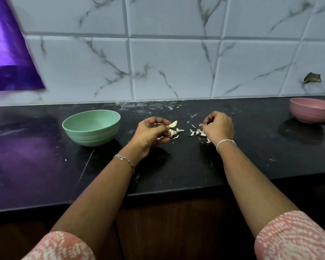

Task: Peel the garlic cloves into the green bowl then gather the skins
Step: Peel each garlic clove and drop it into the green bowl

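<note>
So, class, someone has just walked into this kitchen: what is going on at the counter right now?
A person is working at the black stone counter, peeling garlic. The left hand pinches a pale garlic clove. The right hand pinches some of the papery white skins, and the rest lie scattered between the hands. The round pale green bowl stands left of the left hand, and no cloves show inside it. A round pink bowl stands far right.
</note>
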`<state>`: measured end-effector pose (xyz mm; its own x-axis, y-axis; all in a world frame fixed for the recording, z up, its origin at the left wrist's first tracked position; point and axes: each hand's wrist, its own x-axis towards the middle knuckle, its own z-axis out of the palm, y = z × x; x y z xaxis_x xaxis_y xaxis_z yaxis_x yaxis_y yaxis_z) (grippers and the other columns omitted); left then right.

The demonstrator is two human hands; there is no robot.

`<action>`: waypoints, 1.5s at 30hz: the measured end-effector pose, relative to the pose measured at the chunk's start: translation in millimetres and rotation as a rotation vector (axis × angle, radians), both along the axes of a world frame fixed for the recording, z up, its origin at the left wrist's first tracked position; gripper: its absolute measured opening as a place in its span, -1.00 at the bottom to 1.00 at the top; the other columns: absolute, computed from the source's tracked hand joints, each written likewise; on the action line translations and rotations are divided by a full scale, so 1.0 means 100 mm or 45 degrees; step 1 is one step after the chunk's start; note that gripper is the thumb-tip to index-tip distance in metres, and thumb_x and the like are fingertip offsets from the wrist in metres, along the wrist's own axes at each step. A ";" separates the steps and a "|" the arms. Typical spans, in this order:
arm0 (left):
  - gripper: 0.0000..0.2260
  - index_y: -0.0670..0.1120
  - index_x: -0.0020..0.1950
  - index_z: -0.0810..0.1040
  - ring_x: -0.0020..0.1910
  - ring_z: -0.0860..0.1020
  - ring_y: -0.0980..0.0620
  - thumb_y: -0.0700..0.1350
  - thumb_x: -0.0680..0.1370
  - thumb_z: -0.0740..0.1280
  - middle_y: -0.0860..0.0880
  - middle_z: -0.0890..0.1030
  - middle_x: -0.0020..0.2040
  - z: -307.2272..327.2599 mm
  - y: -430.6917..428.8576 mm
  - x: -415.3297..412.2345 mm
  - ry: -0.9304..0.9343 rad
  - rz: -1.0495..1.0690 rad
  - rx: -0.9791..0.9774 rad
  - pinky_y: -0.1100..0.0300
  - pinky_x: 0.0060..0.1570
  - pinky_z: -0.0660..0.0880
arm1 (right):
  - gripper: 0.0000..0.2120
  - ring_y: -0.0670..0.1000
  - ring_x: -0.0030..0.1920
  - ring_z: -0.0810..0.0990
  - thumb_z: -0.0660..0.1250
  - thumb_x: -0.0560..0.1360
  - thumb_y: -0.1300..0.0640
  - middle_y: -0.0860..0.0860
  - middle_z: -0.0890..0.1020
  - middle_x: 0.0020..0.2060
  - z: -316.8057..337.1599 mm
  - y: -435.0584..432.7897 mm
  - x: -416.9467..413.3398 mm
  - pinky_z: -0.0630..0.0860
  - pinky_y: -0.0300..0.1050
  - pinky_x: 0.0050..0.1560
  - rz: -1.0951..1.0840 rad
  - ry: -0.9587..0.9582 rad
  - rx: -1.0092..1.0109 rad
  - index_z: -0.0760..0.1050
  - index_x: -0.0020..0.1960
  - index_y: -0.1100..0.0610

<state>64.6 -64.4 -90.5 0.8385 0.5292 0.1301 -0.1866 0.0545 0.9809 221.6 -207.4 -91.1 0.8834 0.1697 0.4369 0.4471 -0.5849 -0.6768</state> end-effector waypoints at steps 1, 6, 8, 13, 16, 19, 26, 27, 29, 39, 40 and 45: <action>-0.91 -0.17 -0.06 0.59 -0.26 0.62 0.05 -0.33 0.50 0.38 -0.07 0.65 -0.21 0.00 0.00 0.00 0.003 0.010 0.015 0.18 -0.22 0.62 | -0.89 0.07 -0.08 0.62 0.41 0.45 0.22 -0.05 0.64 -0.22 -0.01 0.01 0.00 0.45 -0.15 -0.17 0.021 0.003 0.020 0.56 -0.19 0.04; -0.83 -0.06 -0.20 0.59 -0.34 0.59 0.03 -0.33 0.47 0.35 -0.04 0.63 -0.24 -0.03 -0.04 0.02 0.020 0.204 0.429 0.13 -0.29 0.60 | -0.82 0.07 0.01 0.62 0.20 0.62 0.06 -0.07 0.71 -0.11 0.00 0.03 -0.09 0.47 -0.09 -0.10 0.023 -0.063 0.032 0.59 0.07 0.01; -0.86 0.00 -0.22 0.60 -0.33 0.59 0.02 -0.24 0.43 0.36 -0.01 0.67 -0.22 -0.04 -0.06 -0.01 -0.019 0.327 0.693 0.10 -0.25 0.60 | -0.86 0.06 -0.06 0.61 0.33 0.56 -0.02 -0.05 0.67 -0.15 0.00 0.03 -0.13 0.38 -0.14 -0.20 0.024 -0.186 -0.038 0.60 -0.05 0.02; -0.94 0.03 -0.14 0.60 -0.29 0.54 0.11 -0.02 0.43 0.42 0.14 0.64 -0.23 0.21 0.18 -0.32 -0.045 0.721 0.976 0.18 -0.22 0.50 | -0.91 0.05 0.03 0.54 0.42 0.46 0.25 -0.01 0.51 0.03 -0.05 0.13 -0.19 0.51 -0.09 -0.03 0.281 -0.385 -0.148 0.62 -0.12 0.08; -0.92 0.06 -0.09 0.58 -0.09 0.59 0.01 0.03 0.47 0.39 0.11 0.65 -0.11 0.41 0.53 -0.64 0.265 0.966 1.119 0.17 -0.14 0.44 | -0.85 0.04 0.06 0.56 0.33 0.53 0.20 -0.02 0.58 0.02 -0.02 0.24 -0.29 0.49 -0.12 0.05 0.537 -0.469 -0.226 0.65 0.02 0.06; -0.90 0.05 -0.04 0.57 0.06 0.57 -0.11 -0.01 0.47 0.33 -0.02 0.65 0.00 0.46 0.82 -0.86 0.625 1.070 1.221 0.09 -0.03 0.45 | -0.78 0.03 0.10 0.56 0.30 0.54 -0.07 -0.04 0.62 0.00 -0.01 0.35 -0.41 0.43 -0.10 0.03 0.596 -0.492 -0.549 0.63 0.06 0.01; -0.81 0.06 0.03 0.65 0.16 0.52 -0.15 -0.06 0.48 0.30 -0.05 0.62 0.12 0.47 0.96 -0.97 0.870 0.990 1.416 0.01 0.10 0.45 | -0.72 0.09 0.16 0.55 0.29 0.55 -0.12 0.01 0.62 0.07 0.00 0.54 -0.49 0.42 -0.03 0.10 0.368 -0.493 -0.811 0.58 0.14 0.02; -0.81 0.06 0.04 0.65 0.17 0.50 -0.16 -0.06 0.49 0.30 -0.07 0.61 0.13 0.48 0.93 -0.95 0.819 1.006 1.453 -0.02 0.13 0.43 | -0.74 0.10 0.17 0.55 0.28 0.56 -0.08 0.01 0.61 0.09 -0.01 0.55 -0.48 0.43 -0.03 0.09 0.363 -0.486 -0.821 0.57 0.16 0.02; -0.82 0.04 0.04 0.65 0.17 0.48 -0.16 -0.06 0.49 0.31 -0.07 0.60 0.11 0.50 0.83 -0.89 0.619 1.035 1.542 -0.04 0.11 0.43 | -0.78 0.11 0.16 0.55 0.26 0.58 0.01 0.02 0.61 0.09 -0.03 0.56 -0.47 0.45 -0.02 0.07 0.358 -0.480 -0.835 0.56 0.18 0.01; -0.82 0.01 0.08 0.56 -0.13 0.51 0.04 -0.08 0.49 0.35 0.06 0.60 -0.01 0.12 0.24 -0.29 0.206 0.565 1.419 0.10 -0.04 0.50 | -0.80 0.03 0.08 0.62 0.34 0.57 0.11 0.03 0.69 0.01 -0.06 0.56 -0.37 0.53 -0.07 0.15 0.728 0.186 0.012 0.64 0.15 0.09; -0.78 0.02 0.11 0.56 -0.14 0.50 0.06 -0.10 0.48 0.38 0.07 0.61 0.00 0.08 0.24 -0.22 0.235 0.489 1.333 0.12 -0.01 0.50 | -0.82 0.01 0.07 0.62 0.35 0.57 0.14 0.04 0.69 0.00 -0.06 0.55 -0.39 0.53 -0.10 0.15 0.802 0.325 0.174 0.65 0.13 0.11; -0.80 -0.01 0.09 0.60 -0.11 0.60 0.08 -0.17 0.48 0.44 0.08 0.64 -0.08 -0.05 0.24 -0.02 0.164 0.408 1.074 0.11 0.04 0.55 | -0.96 -0.02 -0.08 0.62 0.45 0.47 0.16 0.00 0.71 -0.18 -0.05 0.45 -0.45 0.54 -0.11 0.00 0.981 0.634 0.508 0.69 -0.10 0.09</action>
